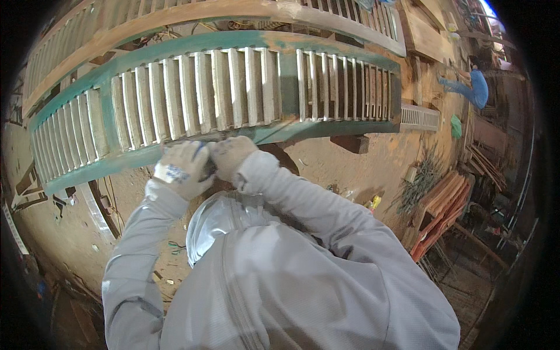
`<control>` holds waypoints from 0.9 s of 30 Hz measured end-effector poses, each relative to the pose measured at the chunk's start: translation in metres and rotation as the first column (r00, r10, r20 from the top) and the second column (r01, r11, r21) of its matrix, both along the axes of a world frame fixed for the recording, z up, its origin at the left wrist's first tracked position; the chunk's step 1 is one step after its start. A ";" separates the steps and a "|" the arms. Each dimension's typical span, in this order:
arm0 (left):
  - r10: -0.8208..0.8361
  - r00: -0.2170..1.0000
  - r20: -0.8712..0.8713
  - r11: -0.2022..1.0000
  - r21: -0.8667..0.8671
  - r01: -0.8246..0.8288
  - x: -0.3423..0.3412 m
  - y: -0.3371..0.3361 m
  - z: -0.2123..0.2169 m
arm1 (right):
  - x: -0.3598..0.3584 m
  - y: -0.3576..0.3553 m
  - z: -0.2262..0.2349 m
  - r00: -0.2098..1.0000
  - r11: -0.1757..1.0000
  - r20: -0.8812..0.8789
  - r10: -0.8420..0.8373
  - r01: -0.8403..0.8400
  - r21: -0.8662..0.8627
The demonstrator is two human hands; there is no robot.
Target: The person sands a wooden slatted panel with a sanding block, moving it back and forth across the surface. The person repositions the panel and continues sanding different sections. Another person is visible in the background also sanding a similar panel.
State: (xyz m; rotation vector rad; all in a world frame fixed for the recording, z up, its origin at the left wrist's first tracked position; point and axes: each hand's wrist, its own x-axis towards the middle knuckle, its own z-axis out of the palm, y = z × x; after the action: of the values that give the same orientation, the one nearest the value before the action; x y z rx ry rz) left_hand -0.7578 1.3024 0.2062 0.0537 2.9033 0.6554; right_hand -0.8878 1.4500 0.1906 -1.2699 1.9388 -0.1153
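Observation:
A long louvered wooden panel (pixel 288 87) with a worn green frame and pale slats lies raised across the view in front of me. My left hand (pixel 182 167), in a white glove with dark blue marks, is closed at the frame's near edge. Right beside it, my right hand (pixel 232 154), also gloved, is closed with its fingers bent against the same edge. Something dark shows between the two hands, but the fingers hide what it is. Both my forearms wear light grey sleeves.
A second louvered panel (pixel 216 11) with bare wood edges lies beyond. A wooden block (pixel 350 143) sits under the green panel. At the far right are a person in blue (pixel 478 88) and a green cloth (pixel 456 126). Reddish boards (pixel 440 213) are stacked nearer, beside cut branches (pixel 421 181).

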 end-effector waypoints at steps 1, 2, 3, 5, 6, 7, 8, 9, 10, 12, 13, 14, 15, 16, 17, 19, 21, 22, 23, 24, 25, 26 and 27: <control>-0.006 1.000 0.012 1.000 0.024 0.005 -0.015 0.019 0.002 | -0.012 0.018 0.003 0.999 0.999 0.008 -0.032 0.032 0.042; -0.019 1.000 0.025 0.999 0.046 0.018 -0.031 0.038 0.004 | -0.025 0.038 0.004 0.997 0.994 0.015 -0.072 0.070 0.083; -0.016 0.999 0.029 0.998 0.061 0.014 -0.045 0.057 0.005 | -0.038 0.056 0.006 0.999 0.994 0.003 -0.050 0.049 0.096; -0.009 0.999 0.043 0.996 0.088 0.006 -0.072 0.095 0.005 | -0.065 0.092 0.008 1.000 0.993 -0.015 -0.005 0.006 0.120; -0.030 0.998 0.051 0.995 0.096 0.025 -0.087 0.114 0.004 | -0.077 0.114 0.007 0.999 0.993 -0.035 -0.029 0.033 0.110; -0.050 0.997 0.060 0.994 0.103 0.044 -0.102 0.133 0.002 | -0.088 0.137 0.006 0.997 0.993 -0.054 -0.054 0.059 0.099; -0.066 0.995 0.078 0.993 0.105 0.058 -0.115 0.153 0.000 | -0.099 0.158 0.005 0.995 0.993 -0.064 -0.075 0.080 0.081; -0.074 0.997 0.037 0.991 0.111 0.070 -0.129 0.172 -0.003 | -0.114 0.177 0.006 0.996 0.993 -0.067 -0.060 0.066 0.093; -0.082 0.997 -0.003 0.990 0.117 0.082 -0.143 0.193 -0.007 | -0.130 0.197 0.008 0.997 0.993 -0.070 -0.045 0.052 0.105; -0.089 0.993 -0.078 0.991 0.093 0.096 -0.170 0.237 -0.014 | -0.161 0.244 -0.001 0.998 0.989 -0.060 0.003 0.006 0.150; -0.089 0.989 -0.115 0.993 0.064 0.097 -0.184 0.260 -0.017 | -0.172 0.274 -0.010 0.995 0.997 -0.098 -0.022 0.029 0.073; -0.094 0.984 -0.154 0.994 0.036 0.101 -0.198 0.284 -0.020 | -0.181 0.305 -0.022 0.989 0.998 -0.136 -0.056 0.056 -0.003; -0.086 0.979 -0.186 0.996 0.014 0.090 -0.211 0.308 -0.021 | -0.193 0.330 -0.032 0.989 0.995 -0.142 -0.041 0.053 0.082; -0.077 0.972 -0.223 0.997 -0.007 0.078 -0.224 0.329 -0.023 | -0.204 0.346 -0.031 0.988 0.992 -0.152 -0.038 0.055 0.114; -0.057 0.962 -0.266 0.998 0.015 0.064 -0.237 0.349 -0.027 | -0.216 0.363 -0.030 0.986 0.988 -0.162 -0.032 0.056 0.144; -0.026 0.956 -0.291 0.999 0.034 0.037 -0.257 0.376 -0.031 | -0.240 0.371 0.017 0.984 0.994 -0.177 -0.033 0.050 0.095; -0.047 0.962 -0.269 0.998 0.031 0.057 -0.271 0.392 -0.029 | -0.250 0.378 0.037 0.980 0.993 -0.197 -0.041 0.061 0.098; -0.065 0.973 -0.221 0.996 0.041 0.076 -0.272 0.394 -0.028 | -0.252 0.382 0.034 0.978 0.990 -0.204 -0.036 0.063 0.124; -0.065 0.973 -0.221 0.995 0.058 0.080 -0.270 0.395 -0.026 | -0.254 0.391 0.008 0.978 0.977 -0.210 -0.022 0.065 0.201; -0.053 0.975 -0.216 0.995 0.072 0.070 -0.266 0.389 -0.027 | -0.255 0.388 -0.001 0.978 0.960 -0.209 0.004 0.055 0.275; -0.041 0.976 -0.212 0.994 0.086 0.060 -0.260 0.382 -0.027 | -0.249 0.388 -0.006 0.976 0.962 -0.219 0.007 0.053 0.268; -0.035 0.980 -0.195 0.993 0.101 0.056 -0.252 0.370 -0.029 | -0.239 0.371 -0.006 0.974 0.965 -0.226 0.015 0.046 0.258; -0.034 0.983 -0.183 0.992 0.116 0.056 -0.242 0.355 -0.029 | -0.228 0.351 -0.004 0.971 0.968 -0.238 0.019 0.042 0.249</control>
State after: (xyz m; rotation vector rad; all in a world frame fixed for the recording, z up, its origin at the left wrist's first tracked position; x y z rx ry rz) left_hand -0.9997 1.6574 0.1767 0.2029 3.0199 0.8595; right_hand -1.1163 1.8012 0.1862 -1.1428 2.0865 0.2838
